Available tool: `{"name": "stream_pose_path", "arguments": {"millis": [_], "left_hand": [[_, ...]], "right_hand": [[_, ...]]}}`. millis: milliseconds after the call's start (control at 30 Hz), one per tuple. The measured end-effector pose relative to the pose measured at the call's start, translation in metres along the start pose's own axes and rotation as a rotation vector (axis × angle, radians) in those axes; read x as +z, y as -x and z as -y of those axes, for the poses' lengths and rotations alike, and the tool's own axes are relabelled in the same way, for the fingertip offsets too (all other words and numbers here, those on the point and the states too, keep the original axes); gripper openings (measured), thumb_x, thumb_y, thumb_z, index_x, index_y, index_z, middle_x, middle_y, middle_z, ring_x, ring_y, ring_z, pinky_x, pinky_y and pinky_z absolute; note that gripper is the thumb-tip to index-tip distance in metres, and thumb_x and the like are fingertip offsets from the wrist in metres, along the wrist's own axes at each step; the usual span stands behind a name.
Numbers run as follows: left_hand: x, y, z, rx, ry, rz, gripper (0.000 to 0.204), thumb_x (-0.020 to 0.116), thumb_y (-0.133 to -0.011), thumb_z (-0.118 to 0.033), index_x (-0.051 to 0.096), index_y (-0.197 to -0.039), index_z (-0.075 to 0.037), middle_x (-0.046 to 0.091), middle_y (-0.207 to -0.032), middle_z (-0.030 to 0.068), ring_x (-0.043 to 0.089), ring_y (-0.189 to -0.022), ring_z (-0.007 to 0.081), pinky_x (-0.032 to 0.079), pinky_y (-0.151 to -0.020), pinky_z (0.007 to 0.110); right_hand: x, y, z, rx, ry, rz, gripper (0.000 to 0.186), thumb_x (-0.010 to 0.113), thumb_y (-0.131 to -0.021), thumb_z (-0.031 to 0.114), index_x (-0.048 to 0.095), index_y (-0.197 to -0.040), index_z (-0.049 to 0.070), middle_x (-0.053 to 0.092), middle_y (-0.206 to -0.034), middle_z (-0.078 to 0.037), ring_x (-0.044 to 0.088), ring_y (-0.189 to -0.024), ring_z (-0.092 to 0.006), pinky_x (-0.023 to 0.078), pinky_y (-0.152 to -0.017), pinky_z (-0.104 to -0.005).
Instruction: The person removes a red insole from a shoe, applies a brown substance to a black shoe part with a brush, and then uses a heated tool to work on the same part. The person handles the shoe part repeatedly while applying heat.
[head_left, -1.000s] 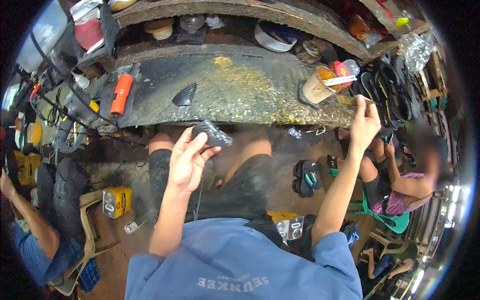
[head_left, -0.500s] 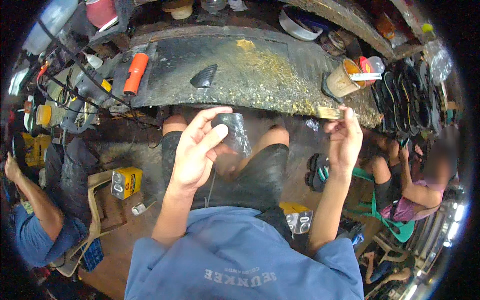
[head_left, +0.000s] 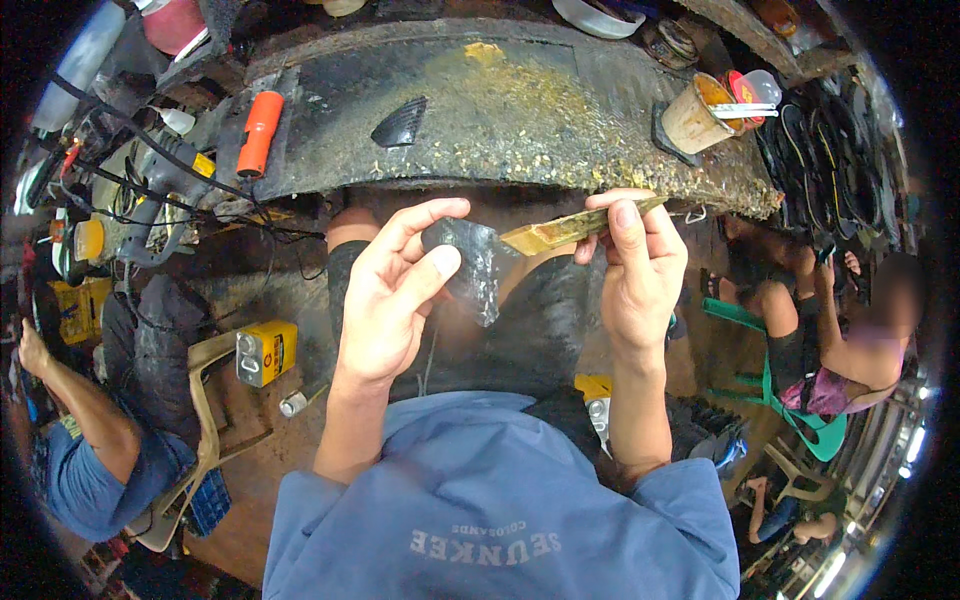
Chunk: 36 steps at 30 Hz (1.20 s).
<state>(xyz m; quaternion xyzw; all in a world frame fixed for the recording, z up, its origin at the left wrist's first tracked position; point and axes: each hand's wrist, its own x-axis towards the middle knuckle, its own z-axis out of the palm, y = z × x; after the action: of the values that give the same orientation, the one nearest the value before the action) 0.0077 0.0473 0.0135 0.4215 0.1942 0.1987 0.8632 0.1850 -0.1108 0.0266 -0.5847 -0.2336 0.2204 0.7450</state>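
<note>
My left hand grips a dark, glossy flat piece, patched with white, between thumb and fingers, above my lap. My right hand pinches a flat yellowish strip-like tool, its broad end at or very close to the right edge of the dark piece; whether they touch is unclear. On the worn bench beyond them lie a ribbed black piece and an orange cylindrical object. A stained cup with white sticks stands on a dark pad at the bench's right.
Cables and a power tool crowd the left. Black sandals are stacked at the right. Co-workers sit at left and right. Yellow cans stand on the floor. A shelf runs above the bench.
My right hand has come leftward and down from near the cup, bringing the yellowish tool to the dark piece. My left hand has turned that piece more upright.
</note>
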Motion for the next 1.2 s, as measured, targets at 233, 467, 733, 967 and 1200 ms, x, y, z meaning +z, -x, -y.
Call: {"name": "stream_pose_path", "arguments": {"millis": [233,467,733,967,1200], "left_hand": [[0.0,0.002,0.001,-0.003,0.014,0.027,0.044,0.064,-0.105,-0.002,0.056,-0.148,0.001,0.072,-0.119,0.0061,0.069,-0.102,0.0086,0.054,-0.086,0.023],[0.002,0.006,-0.001,0.004,0.03,0.001,0.043,0.064,-0.105,-0.002,0.056,-0.148,0.002,0.072,-0.121,0.0068,0.069,-0.101,0.009,0.056,-0.087,0.024],[0.002,0.004,-0.001,0.015,-0.043,-0.034,0.042,0.065,-0.106,-0.003,0.057,-0.147,0.001,0.071,-0.121,0.0064,0.068,-0.103,0.0085,0.056,-0.088,0.024],[0.005,0.003,0.003,0.063,-0.089,-0.036,0.041,0.063,-0.106,-0.002,0.058,-0.146,0.001,0.071,-0.121,0.0062,0.067,-0.102,0.008,0.056,-0.087,0.024],[0.004,0.003,0.002,0.021,-0.085,-0.054,0.04,0.063,-0.106,-0.002,0.058,-0.146,0.001,0.071,-0.119,0.0062,0.068,-0.1,0.0081,0.056,-0.084,0.023]], "right_hand": [[0.001,0.003,-0.004,-0.083,0.037,-0.007,0.021,0.067,-0.11,0.018,0.073,-0.115,-0.001,0.077,-0.107,-0.01,0.067,-0.074,-0.0128,0.055,-0.07,-0.0272],[0.002,0.008,-0.006,-0.221,0.066,0.017,0.017,0.067,-0.108,0.012,0.072,-0.115,-0.002,0.077,-0.108,-0.012,0.069,-0.077,-0.0139,0.057,-0.073,-0.0272],[-0.002,0.013,-0.009,-0.401,0.124,0.143,0.014,0.068,-0.105,0.005,0.072,-0.114,-0.005,0.079,-0.104,-0.015,0.069,-0.079,-0.0147,0.056,-0.073,-0.0271],[0.0,0.015,-0.009,-0.4,0.109,0.124,0.014,0.07,-0.103,0.005,0.073,-0.111,-0.006,0.079,-0.1,-0.017,0.072,-0.081,-0.02,0.057,-0.076,-0.0311],[-0.001,0.013,-0.011,-0.481,0.144,0.185,0.015,0.076,-0.099,0.009,0.077,-0.103,-0.005,0.08,-0.094,-0.018,0.075,-0.085,-0.0268,0.059,-0.078,-0.0362]]}}
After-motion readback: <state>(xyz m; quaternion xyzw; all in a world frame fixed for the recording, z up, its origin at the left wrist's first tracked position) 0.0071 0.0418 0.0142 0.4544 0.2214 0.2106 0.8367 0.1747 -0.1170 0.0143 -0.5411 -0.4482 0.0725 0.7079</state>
